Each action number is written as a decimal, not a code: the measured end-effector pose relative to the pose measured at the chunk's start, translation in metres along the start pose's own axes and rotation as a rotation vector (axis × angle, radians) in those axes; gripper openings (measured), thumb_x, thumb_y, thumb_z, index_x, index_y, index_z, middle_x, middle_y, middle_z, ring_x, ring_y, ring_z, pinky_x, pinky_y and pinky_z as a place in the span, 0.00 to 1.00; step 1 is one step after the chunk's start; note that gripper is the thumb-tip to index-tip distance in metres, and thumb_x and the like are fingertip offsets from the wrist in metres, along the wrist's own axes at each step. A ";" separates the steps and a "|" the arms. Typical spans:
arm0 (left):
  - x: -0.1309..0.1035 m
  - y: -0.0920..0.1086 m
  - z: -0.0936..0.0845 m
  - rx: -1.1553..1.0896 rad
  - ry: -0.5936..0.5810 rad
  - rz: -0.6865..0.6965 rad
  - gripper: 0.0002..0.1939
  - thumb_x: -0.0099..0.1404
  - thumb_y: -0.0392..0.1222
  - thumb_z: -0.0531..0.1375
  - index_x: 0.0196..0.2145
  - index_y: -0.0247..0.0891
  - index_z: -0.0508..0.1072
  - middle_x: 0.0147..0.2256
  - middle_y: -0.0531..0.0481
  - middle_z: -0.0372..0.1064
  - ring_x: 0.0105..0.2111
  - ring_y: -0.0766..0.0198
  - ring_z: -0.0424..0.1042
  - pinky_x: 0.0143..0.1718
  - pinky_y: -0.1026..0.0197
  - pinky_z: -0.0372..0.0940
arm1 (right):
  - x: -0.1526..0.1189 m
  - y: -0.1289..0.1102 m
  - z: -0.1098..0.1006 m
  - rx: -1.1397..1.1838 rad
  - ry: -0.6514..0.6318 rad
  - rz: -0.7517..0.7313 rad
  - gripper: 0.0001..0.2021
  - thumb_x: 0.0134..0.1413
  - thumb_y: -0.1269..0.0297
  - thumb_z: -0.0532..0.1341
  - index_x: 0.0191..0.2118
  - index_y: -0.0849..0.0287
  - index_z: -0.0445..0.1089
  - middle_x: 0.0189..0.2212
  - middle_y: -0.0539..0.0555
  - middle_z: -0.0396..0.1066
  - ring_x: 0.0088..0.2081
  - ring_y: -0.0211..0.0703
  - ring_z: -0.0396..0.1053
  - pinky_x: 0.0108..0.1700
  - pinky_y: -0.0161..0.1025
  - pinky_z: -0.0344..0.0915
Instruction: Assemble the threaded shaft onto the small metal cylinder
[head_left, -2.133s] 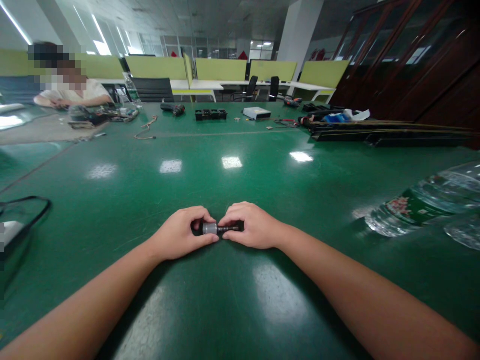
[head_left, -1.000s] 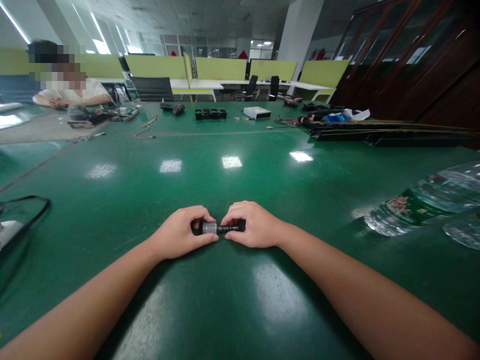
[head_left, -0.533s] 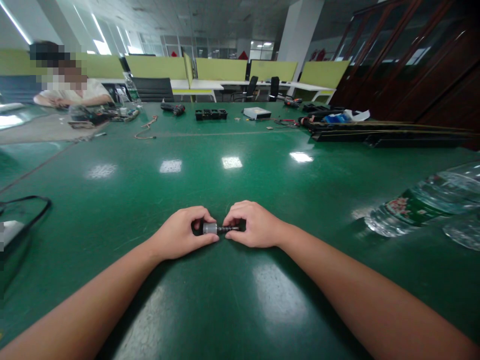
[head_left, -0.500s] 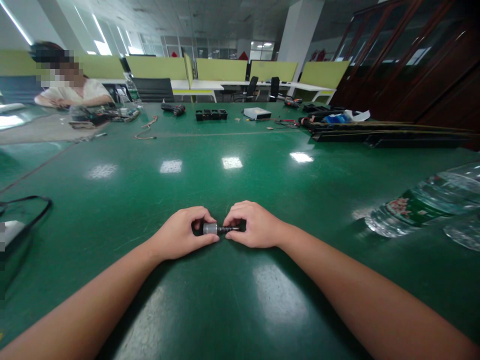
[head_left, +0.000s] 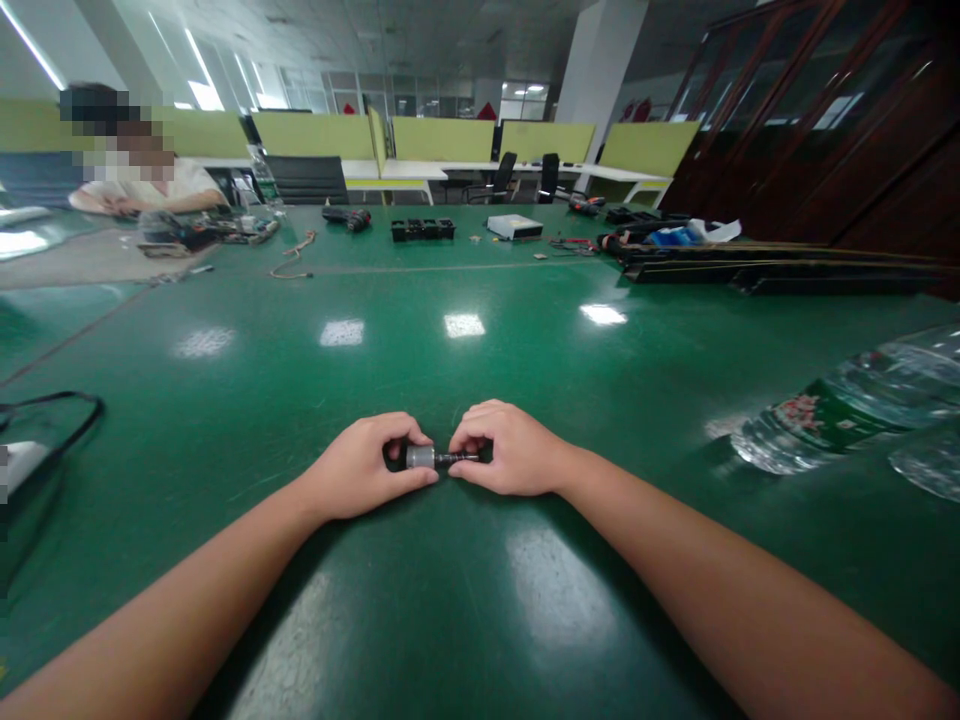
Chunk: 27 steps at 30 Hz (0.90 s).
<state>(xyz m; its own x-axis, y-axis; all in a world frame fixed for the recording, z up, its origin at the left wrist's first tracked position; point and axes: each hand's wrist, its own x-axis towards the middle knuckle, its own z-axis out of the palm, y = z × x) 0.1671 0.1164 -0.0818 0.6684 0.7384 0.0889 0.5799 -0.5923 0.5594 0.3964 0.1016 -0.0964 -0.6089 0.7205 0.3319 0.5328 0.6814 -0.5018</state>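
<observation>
Low over the table, near its front middle, a small silver metal cylinder point(head_left: 421, 457) lies level between my hands. A thin dark ridged shaft point(head_left: 459, 457) sticks out of its right end. My left hand point(head_left: 365, 467) is closed round the cylinder, thumb below and fingers above. With thumb and fingers, my right hand point(head_left: 513, 450) pinches the shaft from the right. The far tip of the shaft is partly hidden inside the right hand's grip.
Right, a large clear water bottle point(head_left: 832, 415) lies on its side on the green table point(head_left: 465, 375). A black cable point(head_left: 94, 405) loops at left. Far back are a power drill point(head_left: 346, 218), a black tray-like part point(head_left: 423, 230), a silver box point(head_left: 514, 228) and a seated person point(head_left: 176, 185).
My right fingertips have shifted very slightly to the right along the shaft. The left hand and the cylinder hold their place.
</observation>
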 end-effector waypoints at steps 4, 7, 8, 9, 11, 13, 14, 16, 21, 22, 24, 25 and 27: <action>0.000 0.000 0.000 0.013 -0.003 -0.001 0.12 0.59 0.48 0.64 0.36 0.37 0.74 0.29 0.53 0.68 0.29 0.65 0.65 0.31 0.64 0.59 | 0.000 0.000 0.000 -0.004 -0.002 0.001 0.04 0.48 0.66 0.68 0.31 0.60 0.73 0.25 0.49 0.70 0.29 0.37 0.66 0.38 0.37 0.60; -0.001 0.000 0.000 0.011 -0.003 -0.002 0.12 0.59 0.48 0.64 0.36 0.37 0.74 0.29 0.53 0.68 0.29 0.65 0.65 0.31 0.64 0.59 | 0.000 -0.001 0.000 -0.007 0.000 0.010 0.04 0.48 0.66 0.67 0.31 0.60 0.73 0.25 0.49 0.70 0.29 0.37 0.66 0.37 0.36 0.60; -0.001 0.000 0.000 0.012 -0.001 -0.002 0.12 0.59 0.48 0.65 0.36 0.37 0.74 0.29 0.52 0.68 0.29 0.65 0.65 0.31 0.64 0.59 | 0.001 -0.001 0.000 -0.007 0.000 0.011 0.04 0.48 0.66 0.67 0.31 0.60 0.73 0.25 0.49 0.70 0.29 0.37 0.66 0.37 0.36 0.60; -0.001 0.000 0.000 0.012 0.001 -0.001 0.12 0.59 0.48 0.65 0.36 0.37 0.74 0.29 0.52 0.68 0.29 0.65 0.65 0.31 0.64 0.59 | 0.001 -0.002 0.000 -0.007 0.000 0.012 0.04 0.48 0.66 0.67 0.30 0.60 0.73 0.25 0.49 0.70 0.29 0.37 0.66 0.37 0.36 0.60; 0.000 -0.001 0.000 0.016 0.005 0.000 0.12 0.58 0.48 0.65 0.36 0.37 0.74 0.29 0.53 0.68 0.29 0.65 0.65 0.31 0.65 0.59 | 0.001 -0.002 0.000 -0.008 0.001 0.015 0.04 0.47 0.67 0.67 0.30 0.60 0.73 0.25 0.49 0.70 0.29 0.37 0.66 0.37 0.36 0.60; 0.000 -0.001 0.000 0.016 0.006 0.001 0.12 0.58 0.48 0.65 0.36 0.37 0.74 0.29 0.53 0.68 0.28 0.65 0.65 0.30 0.65 0.59 | 0.000 -0.002 -0.001 -0.007 0.000 0.013 0.04 0.47 0.67 0.67 0.30 0.60 0.73 0.25 0.49 0.70 0.29 0.37 0.66 0.37 0.36 0.60; 0.000 -0.001 0.000 0.017 0.005 0.000 0.12 0.58 0.48 0.65 0.36 0.37 0.74 0.29 0.53 0.68 0.28 0.65 0.65 0.30 0.65 0.59 | 0.000 -0.002 -0.001 -0.005 -0.001 0.012 0.04 0.47 0.67 0.67 0.30 0.60 0.72 0.25 0.49 0.70 0.29 0.37 0.66 0.37 0.36 0.60; 0.000 -0.001 0.000 0.017 0.004 0.001 0.12 0.58 0.48 0.65 0.36 0.38 0.74 0.29 0.53 0.68 0.28 0.65 0.65 0.30 0.65 0.59 | 0.000 -0.001 -0.001 -0.003 -0.003 0.015 0.04 0.47 0.67 0.67 0.30 0.60 0.72 0.25 0.49 0.70 0.29 0.37 0.66 0.38 0.36 0.60; 0.000 -0.001 0.000 0.003 0.004 0.001 0.13 0.58 0.48 0.65 0.36 0.38 0.74 0.30 0.53 0.68 0.29 0.65 0.65 0.30 0.65 0.59 | 0.000 0.001 0.000 -0.003 0.003 0.016 0.04 0.46 0.68 0.67 0.29 0.60 0.72 0.24 0.48 0.70 0.29 0.37 0.66 0.38 0.37 0.60; 0.000 -0.001 0.000 0.000 0.004 0.001 0.13 0.59 0.48 0.65 0.36 0.38 0.74 0.30 0.53 0.68 0.29 0.65 0.65 0.30 0.65 0.59 | 0.000 0.002 0.000 -0.003 0.006 0.013 0.04 0.46 0.67 0.67 0.29 0.60 0.72 0.24 0.48 0.70 0.29 0.37 0.66 0.38 0.37 0.60; 0.000 0.000 0.000 0.000 0.003 0.000 0.13 0.58 0.48 0.65 0.36 0.38 0.74 0.30 0.53 0.68 0.29 0.65 0.65 0.30 0.64 0.58 | -0.001 0.003 0.001 -0.003 0.009 0.011 0.05 0.46 0.67 0.67 0.29 0.60 0.71 0.24 0.48 0.69 0.29 0.37 0.65 0.38 0.37 0.60; 0.000 0.000 0.000 0.003 0.002 -0.003 0.13 0.58 0.48 0.65 0.36 0.37 0.74 0.29 0.53 0.68 0.29 0.65 0.65 0.30 0.65 0.58 | -0.001 0.003 0.001 -0.004 0.007 0.011 0.05 0.46 0.67 0.67 0.29 0.60 0.71 0.24 0.48 0.69 0.29 0.37 0.65 0.38 0.37 0.59; 0.000 0.001 0.000 0.010 0.003 -0.010 0.12 0.58 0.48 0.65 0.36 0.37 0.73 0.29 0.53 0.68 0.28 0.65 0.65 0.30 0.65 0.58 | -0.001 0.004 0.002 -0.004 0.004 0.014 0.05 0.46 0.67 0.67 0.30 0.59 0.71 0.24 0.48 0.69 0.29 0.37 0.65 0.38 0.37 0.59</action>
<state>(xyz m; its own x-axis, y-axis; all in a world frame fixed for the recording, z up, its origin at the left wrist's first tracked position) 0.1672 0.1157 -0.0817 0.6614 0.7451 0.0856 0.5913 -0.5883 0.5516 0.3980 0.1031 -0.1000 -0.5992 0.7302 0.3284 0.5435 0.6721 -0.5029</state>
